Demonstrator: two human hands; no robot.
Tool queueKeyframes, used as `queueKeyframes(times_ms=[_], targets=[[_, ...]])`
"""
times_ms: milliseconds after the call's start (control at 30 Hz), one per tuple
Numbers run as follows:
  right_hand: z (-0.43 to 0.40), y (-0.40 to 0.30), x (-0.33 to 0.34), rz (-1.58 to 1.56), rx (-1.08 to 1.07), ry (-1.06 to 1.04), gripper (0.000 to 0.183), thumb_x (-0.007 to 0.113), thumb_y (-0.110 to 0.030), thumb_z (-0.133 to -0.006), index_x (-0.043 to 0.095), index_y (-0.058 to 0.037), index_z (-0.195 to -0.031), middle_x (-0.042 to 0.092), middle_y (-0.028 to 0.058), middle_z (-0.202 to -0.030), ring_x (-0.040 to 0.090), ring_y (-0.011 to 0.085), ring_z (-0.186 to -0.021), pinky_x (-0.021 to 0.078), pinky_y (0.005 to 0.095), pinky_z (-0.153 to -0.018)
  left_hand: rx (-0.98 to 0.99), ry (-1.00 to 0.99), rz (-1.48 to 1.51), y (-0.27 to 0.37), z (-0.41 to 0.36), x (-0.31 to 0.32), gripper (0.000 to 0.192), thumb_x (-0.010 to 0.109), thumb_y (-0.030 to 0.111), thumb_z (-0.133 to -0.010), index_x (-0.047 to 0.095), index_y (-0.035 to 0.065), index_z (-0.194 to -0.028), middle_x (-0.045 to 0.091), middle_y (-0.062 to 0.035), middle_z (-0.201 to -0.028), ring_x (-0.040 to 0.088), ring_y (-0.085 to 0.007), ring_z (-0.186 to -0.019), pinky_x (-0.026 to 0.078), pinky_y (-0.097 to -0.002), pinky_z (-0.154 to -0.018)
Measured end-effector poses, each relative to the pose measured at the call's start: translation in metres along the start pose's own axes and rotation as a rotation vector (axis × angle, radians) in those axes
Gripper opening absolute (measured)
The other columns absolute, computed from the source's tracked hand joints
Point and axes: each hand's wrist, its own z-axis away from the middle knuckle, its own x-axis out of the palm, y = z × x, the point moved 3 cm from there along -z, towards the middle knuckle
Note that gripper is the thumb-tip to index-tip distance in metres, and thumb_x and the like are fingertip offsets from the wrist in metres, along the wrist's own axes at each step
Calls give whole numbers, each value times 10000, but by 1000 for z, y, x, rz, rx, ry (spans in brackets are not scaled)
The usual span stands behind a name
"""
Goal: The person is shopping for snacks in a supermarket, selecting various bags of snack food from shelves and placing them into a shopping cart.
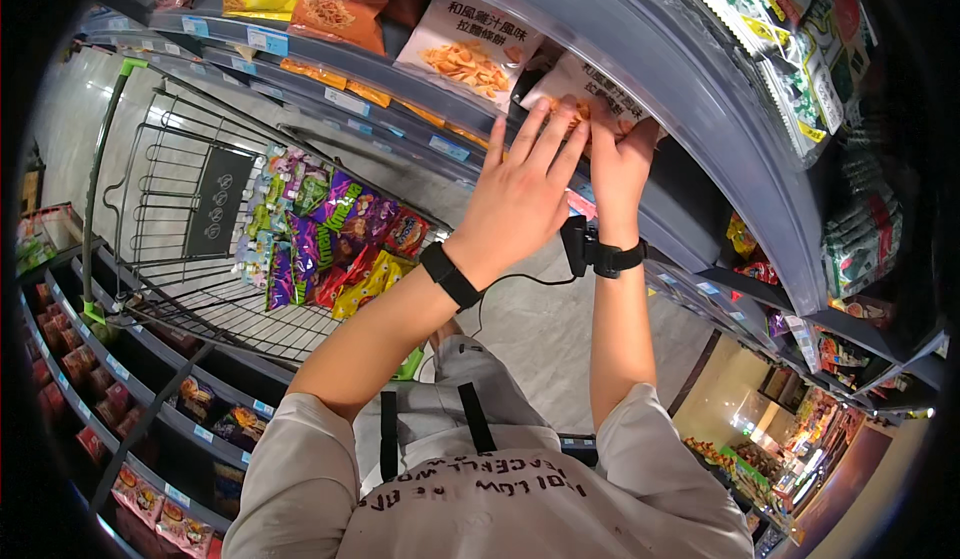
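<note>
A white snack bag (609,87) with dark printing and a picture of crisp strips lies tilted on the grey shelf, partly hidden by my hands. My left hand (521,184) rests over its lower front edge, palm down and fingers spread. Close beside it, my right hand (621,165) grips the bag's lower right part, though some fingertips are hidden. A matching white bag (472,48) stands just to the left on the same shelf. Black straps circle both wrists; the right one carries a small black device (576,246) with a cable.
A wire shopping cart (161,259) with green corners stands at my left, holding purple snack bags (319,232), yellow packets (373,283) and small bottles. An upper shelf edge (675,86) curves above my right hand. More stocked shelves (112,364) are behind the cart.
</note>
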Motion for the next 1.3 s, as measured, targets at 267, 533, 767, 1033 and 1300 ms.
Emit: queueKeyframes(times_ms=[267, 533, 767, 1033, 1300], targets=[[4, 5, -23, 303, -427, 231, 591, 680, -297, -860, 475, 85, -1261, 448, 290, -1333, 413, 412, -1231, 260, 472, -1072, -41, 8, -25, -9, 7, 8, 686, 649, 159, -749, 422, 82, -1392, 297, -126, -1509, 218, -322, -1425, 247, -637, -1070], [-2, 8, -3, 481, -485, -83, 591, 509, -245, -934, 335, 9, -1438, 272, 267, -1497, 251, 425, -1385, 144, 481, -1156, -91, 114, 54, -8, 14, 15, 590, 593, 142, -786, 463, 69, -1357, 335, -88, -1494, 216, -290, -1431, 217, -641, -1079], [29, -47, 10, 561, -601, 48, 530, 529, -235, -942, 410, 46, -1375, 390, 266, -1420, 348, 405, -1332, 242, 486, -1115, -205, -2, 305, -38, 79, -31, 525, 689, 153, -735, 555, 49, -1232, 305, -170, -1496, 277, -341, -1399, 289, -594, -1069], [258, -28, 146, -5, -8, -1132, 310, 587, -68, -790, 624, -39, -1097, 637, 142, -1002, 603, 309, -929, 476, 419, -803, -829, -437, -183, -169, 324, -107, 492, 701, 190, -743, 586, 69, -1206, 459, -175, -1377, 361, -380, -1329, 316, -563, -1053], [428, 88, 104, 893, -317, -1923, 387, 528, -387, -875, 610, -163, -1180, 548, 55, -1300, 442, 241, -1278, 184, 647, -1068, -584, -532, -412, -188, 468, -130, 196, 558, 251, -845, 639, 83, -906, 639, -92, -961, 571, -270, -1002, 328, -520, -1001]])
